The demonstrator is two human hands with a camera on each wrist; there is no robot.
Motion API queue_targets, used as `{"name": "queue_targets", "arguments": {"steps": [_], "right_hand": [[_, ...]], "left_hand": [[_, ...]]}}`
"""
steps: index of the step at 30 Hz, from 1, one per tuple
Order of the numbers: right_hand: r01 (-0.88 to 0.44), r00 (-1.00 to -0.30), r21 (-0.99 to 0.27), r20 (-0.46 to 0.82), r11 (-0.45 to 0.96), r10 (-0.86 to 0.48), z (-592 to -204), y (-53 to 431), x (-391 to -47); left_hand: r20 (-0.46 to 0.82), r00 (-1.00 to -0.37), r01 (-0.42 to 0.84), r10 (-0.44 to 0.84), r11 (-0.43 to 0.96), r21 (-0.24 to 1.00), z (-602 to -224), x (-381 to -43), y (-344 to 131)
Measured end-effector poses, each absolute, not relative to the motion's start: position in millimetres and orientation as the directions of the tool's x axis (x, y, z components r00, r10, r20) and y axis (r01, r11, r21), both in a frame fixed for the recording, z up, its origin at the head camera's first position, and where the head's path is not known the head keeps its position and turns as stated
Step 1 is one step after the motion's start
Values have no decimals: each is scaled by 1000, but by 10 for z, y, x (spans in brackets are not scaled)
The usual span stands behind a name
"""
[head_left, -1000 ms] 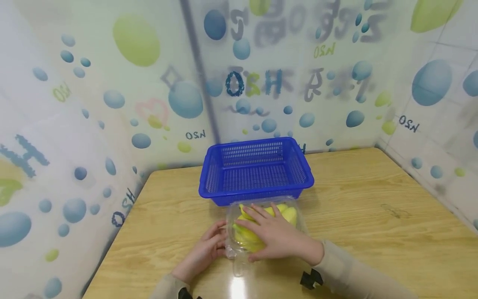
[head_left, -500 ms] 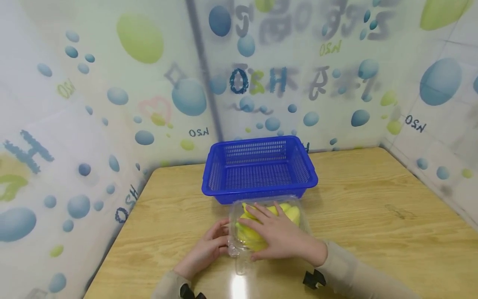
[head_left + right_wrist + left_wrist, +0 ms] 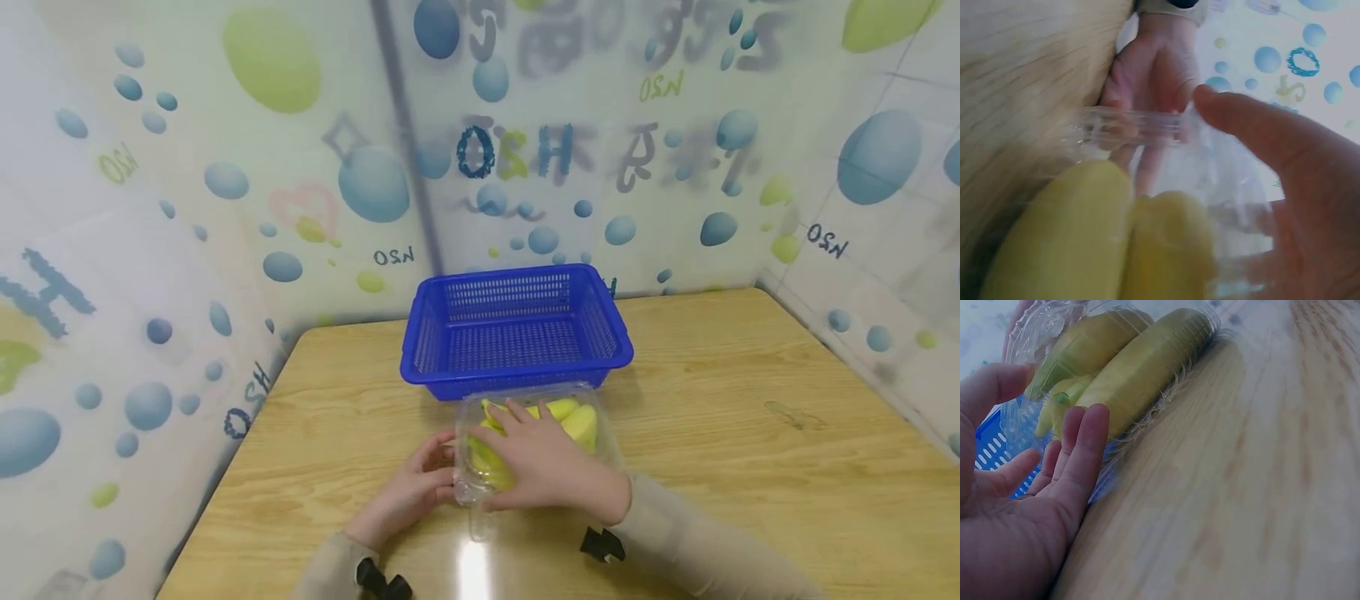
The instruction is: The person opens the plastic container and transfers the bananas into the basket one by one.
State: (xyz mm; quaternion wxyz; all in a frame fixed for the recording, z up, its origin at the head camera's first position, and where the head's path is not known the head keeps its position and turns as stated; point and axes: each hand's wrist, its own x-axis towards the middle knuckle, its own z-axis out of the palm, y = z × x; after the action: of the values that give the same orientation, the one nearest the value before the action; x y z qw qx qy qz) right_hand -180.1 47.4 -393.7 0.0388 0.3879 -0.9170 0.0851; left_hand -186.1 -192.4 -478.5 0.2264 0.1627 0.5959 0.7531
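A clear plastic clamshell box [image 3: 609, 446] holding several yellow bananas [image 3: 581, 427] lies on the table in front of the basket. My right hand [image 3: 536, 462] rests on top of the lid with its fingers spread and its palm covering part of the bananas. At the box's left side, my left hand [image 3: 412, 487] has its fingers loosely bent and the fingertips right at the plastic edge. In the left wrist view that hand [image 3: 1029, 494] faces the box wall with its palm turned up. The right wrist view shows the thumb [image 3: 1254, 122] along the box's upper edge.
A blue perforated basket [image 3: 517, 373] stands just behind the box, with nothing in it. Wood-grain table [image 3: 720, 400] surface extends on both sides. A curtain [image 3: 300, 200] with a bubble print encloses the back and sides.
My right hand has shifted a little to the left across the lid, showing more of the bananas on the right. The left hand stays at the box's side; the camera view moved slightly.
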Motion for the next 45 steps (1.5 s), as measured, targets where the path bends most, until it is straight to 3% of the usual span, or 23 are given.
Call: {"name": "queue_targets", "arguments": {"steps": [15,25,36,45], "right_hand": [[-717,-685,-33,213,696,-696,-4012,445,-1815],[-710,-694,-38,205,703,-690,-4008,445,-1795],[-732,-649,87,214,676,-730,-3978,424,-1885],[-731,-667,-5,216,683,-713,-3977,436,-1870]], "left_hand": [[-29,-839,-137,543,-159,978,-4768,-1852,-1930],[-27,-839,-134,543,-159,978,-4772,-1851,-1929],[-7,-840,-124,543,-180,976,-4777,-1872,-1928],[-18,-839,-129,544,-167,977,-4767,-1861,-1934]]}}
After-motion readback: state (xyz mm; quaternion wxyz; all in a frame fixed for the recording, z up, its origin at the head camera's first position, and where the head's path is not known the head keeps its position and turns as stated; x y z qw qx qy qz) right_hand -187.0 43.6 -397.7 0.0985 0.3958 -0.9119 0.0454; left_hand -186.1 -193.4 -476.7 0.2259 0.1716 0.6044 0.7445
